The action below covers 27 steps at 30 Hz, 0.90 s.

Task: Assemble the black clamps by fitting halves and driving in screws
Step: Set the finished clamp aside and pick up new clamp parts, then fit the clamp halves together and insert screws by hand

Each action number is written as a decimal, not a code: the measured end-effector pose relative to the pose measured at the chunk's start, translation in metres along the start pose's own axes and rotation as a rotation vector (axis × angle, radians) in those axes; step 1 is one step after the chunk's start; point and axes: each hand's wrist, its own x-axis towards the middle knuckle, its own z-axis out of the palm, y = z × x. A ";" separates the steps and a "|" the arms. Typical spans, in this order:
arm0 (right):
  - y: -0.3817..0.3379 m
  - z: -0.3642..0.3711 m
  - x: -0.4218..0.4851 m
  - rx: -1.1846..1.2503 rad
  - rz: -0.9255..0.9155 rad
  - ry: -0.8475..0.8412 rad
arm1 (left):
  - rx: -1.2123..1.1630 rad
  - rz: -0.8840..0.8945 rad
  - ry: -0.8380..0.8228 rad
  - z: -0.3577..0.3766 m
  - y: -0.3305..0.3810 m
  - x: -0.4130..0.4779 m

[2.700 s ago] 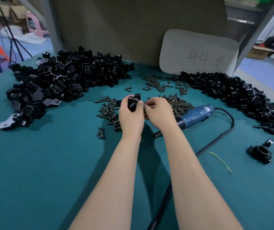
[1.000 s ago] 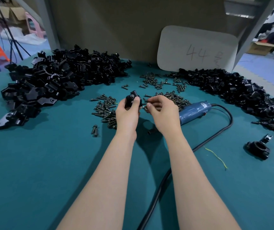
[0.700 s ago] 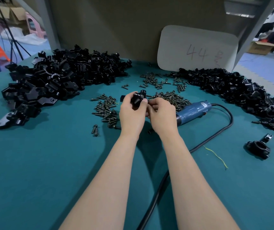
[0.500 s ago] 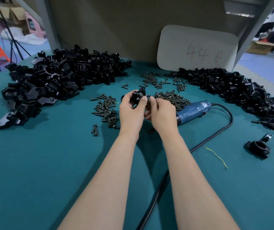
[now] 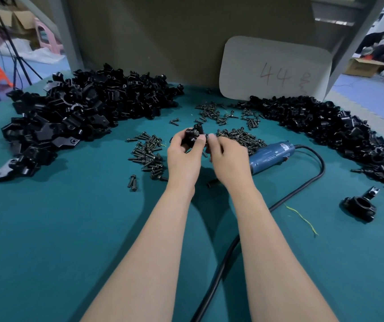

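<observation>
left hand (image 5: 184, 156) just left of the blue driver (image 5: 271, 156), grip curled round a black clamp (image 5: 194, 134), held above the bench (image 5: 47, 228); right hand (image 5: 228, 159) between clamp and driver, fingertips at the clamp's side, grip narrow, cannot tell if a screw is pinched, hidden. Risks: halves could slip out of line in the one-hand hold, so the screw starts crooked; a fumbled screw would vanish among the loose screws (image 5: 239, 137) just behind the driver; letting go to fetch the driver may part the halves; driver's cord (image 5: 221, 263) passes under the right forearm, could snag
</observation>
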 end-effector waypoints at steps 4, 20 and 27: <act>0.022 -0.022 0.007 -0.095 0.267 0.365 | -0.057 -0.024 0.056 -0.003 -0.003 0.003; 0.043 -0.064 0.014 1.499 0.684 0.428 | -0.077 -0.092 0.119 -0.005 -0.009 0.009; 0.045 -0.049 0.014 1.762 0.686 0.455 | -0.019 -0.058 0.190 -0.008 -0.007 0.011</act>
